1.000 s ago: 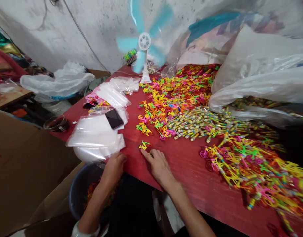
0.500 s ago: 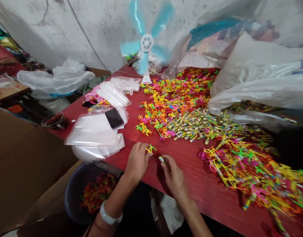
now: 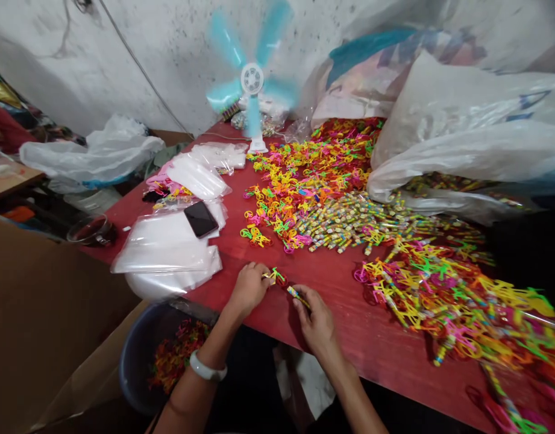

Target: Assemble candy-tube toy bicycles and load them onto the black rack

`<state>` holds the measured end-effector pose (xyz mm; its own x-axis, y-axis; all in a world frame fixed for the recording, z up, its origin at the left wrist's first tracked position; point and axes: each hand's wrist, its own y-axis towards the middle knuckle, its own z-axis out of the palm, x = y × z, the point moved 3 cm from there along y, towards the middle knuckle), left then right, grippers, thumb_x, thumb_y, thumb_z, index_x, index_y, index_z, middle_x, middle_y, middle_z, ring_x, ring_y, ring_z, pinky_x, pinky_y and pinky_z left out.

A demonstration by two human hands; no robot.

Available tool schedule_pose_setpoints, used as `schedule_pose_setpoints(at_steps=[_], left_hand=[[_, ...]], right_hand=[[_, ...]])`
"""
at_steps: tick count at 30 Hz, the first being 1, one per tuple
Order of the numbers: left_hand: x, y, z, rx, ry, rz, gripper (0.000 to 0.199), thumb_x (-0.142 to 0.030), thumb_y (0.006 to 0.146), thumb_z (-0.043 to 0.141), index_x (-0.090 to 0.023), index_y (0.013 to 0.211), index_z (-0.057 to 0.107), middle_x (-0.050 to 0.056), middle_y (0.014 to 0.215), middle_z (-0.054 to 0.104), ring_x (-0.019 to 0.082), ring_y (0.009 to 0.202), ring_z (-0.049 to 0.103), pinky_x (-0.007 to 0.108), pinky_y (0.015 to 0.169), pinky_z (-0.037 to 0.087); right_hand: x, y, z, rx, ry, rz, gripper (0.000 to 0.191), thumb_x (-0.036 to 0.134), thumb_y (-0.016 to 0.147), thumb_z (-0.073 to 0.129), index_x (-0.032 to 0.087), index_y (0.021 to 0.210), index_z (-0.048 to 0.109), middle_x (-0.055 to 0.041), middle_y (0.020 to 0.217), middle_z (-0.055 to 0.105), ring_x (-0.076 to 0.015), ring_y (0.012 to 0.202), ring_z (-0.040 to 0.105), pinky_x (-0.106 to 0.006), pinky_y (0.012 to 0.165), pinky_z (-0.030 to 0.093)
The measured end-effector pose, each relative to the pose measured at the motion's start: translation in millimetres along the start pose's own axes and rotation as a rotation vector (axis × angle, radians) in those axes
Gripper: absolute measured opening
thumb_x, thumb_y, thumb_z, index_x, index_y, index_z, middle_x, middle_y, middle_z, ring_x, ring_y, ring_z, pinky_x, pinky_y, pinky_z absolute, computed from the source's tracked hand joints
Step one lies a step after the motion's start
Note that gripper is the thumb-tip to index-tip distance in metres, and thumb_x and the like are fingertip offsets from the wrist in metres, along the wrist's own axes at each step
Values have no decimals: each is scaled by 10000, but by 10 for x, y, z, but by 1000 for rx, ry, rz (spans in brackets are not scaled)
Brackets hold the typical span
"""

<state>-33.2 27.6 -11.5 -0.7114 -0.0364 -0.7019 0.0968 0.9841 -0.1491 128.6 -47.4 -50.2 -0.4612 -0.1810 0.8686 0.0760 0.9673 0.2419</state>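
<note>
My left hand [image 3: 250, 288] pinches the left end of a small plastic toy bicycle [image 3: 276, 275] in yellow, green and red, just above the red tabletop. Close on its right, my right hand [image 3: 317, 318] grips a slim patterned tube [image 3: 297, 296] between thumb and fingers, its far end pointing at the bicycle. A narrow gap seems to separate the two. Beyond my hands lies a heap of toy bicycles [image 3: 261, 208] beside a pile of similar patterned tubes [image 3: 344, 222]. To the right is a heap of bicycles with tubes on them [image 3: 444, 289].
Clear plastic bags [image 3: 155, 241] lie at the left with a phone [image 3: 200, 219] on top. A glass cup [image 3: 91, 231] stands by the table edge. Below, a tub [image 3: 132, 377] holds more plastic pieces. A spinning fan [image 3: 252, 78] and large sacks [image 3: 462, 120] stand behind.
My left fingers have shifted to the bicycle's left end, so more of it shows. More of the tube's length shows in my right hand. The whole view has shifted slightly.
</note>
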Motion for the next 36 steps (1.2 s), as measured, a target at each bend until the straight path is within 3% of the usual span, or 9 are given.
schedule_pose_setpoints(at_steps=[5, 11, 15, 21, 24, 28, 33, 36], left_hand=[[-48, -123, 136, 77, -221, -13, 64, -209, 788, 557, -162, 756, 588, -12, 682, 601, 121, 645, 548, 226, 629, 443], [-33, -353, 254, 18, -666, -94, 183, -331, 753, 591, -152, 754, 629, -1, 693, 621, 136, 672, 548, 247, 658, 429], [-61, -401, 276, -70, -526, -31, 123, -279, 769, 581, -170, 733, 625, 3, 722, 610, 144, 715, 545, 251, 678, 420], [-192, -480, 283, -183, -253, 113, 168, -213, 849, 482, -184, 705, 564, 15, 748, 556, 153, 731, 527, 258, 669, 398], [-225, -490, 273, -204, -192, 141, 184, -168, 841, 466, -191, 668, 523, 12, 728, 537, 156, 730, 515, 256, 660, 390], [-201, -447, 257, -142, -230, 131, 202, -141, 800, 495, -191, 606, 468, -17, 658, 475, 134, 659, 479, 234, 602, 357], [-162, -428, 364, -55, -335, 99, 180, -162, 764, 562, -185, 600, 489, -30, 637, 490, 118, 636, 478, 220, 594, 368], [-206, -394, 463, 49, -384, 92, 91, -192, 772, 589, -189, 688, 554, -20, 684, 579, 123, 660, 537, 221, 615, 425]], right_hand=[[44, -58, -22, 43, 98, 105, 207, 334, 920, 456, 196, 1011, 581, -62, 889, 690, -174, 751, 656, -290, 711, 528], [159, -145, -46, 47, 161, 225, 245, 382, 929, 451, 193, 996, 592, -32, 803, 675, -133, 593, 617, -253, 603, 511], [199, -139, -64, 45, 101, 190, 247, 374, 935, 447, 196, 999, 605, -30, 801, 678, -141, 617, 635, -255, 614, 521], [231, -129, -56, -62, -47, 14, 246, 312, 939, 433, 203, 1030, 633, -94, 968, 704, -206, 870, 676, -336, 780, 542], [206, -82, -82, -57, -20, -14, 246, 294, 927, 433, 205, 1013, 647, -88, 913, 704, -197, 798, 673, -322, 722, 547], [123, 33, -163, 86, 148, 75, 225, 321, 886, 474, 202, 882, 664, -8, 653, 631, -131, 511, 561, -244, 511, 478], [76, 95, -256, 213, 357, 229, 261, 416, 835, 550, 187, 788, 666, -10, 641, 642, -128, 530, 541, -250, 537, 468], [23, 66, -443, 214, 315, 270, 315, 477, 814, 573, 185, 815, 692, -31, 681, 676, -152, 570, 584, -280, 581, 495]])
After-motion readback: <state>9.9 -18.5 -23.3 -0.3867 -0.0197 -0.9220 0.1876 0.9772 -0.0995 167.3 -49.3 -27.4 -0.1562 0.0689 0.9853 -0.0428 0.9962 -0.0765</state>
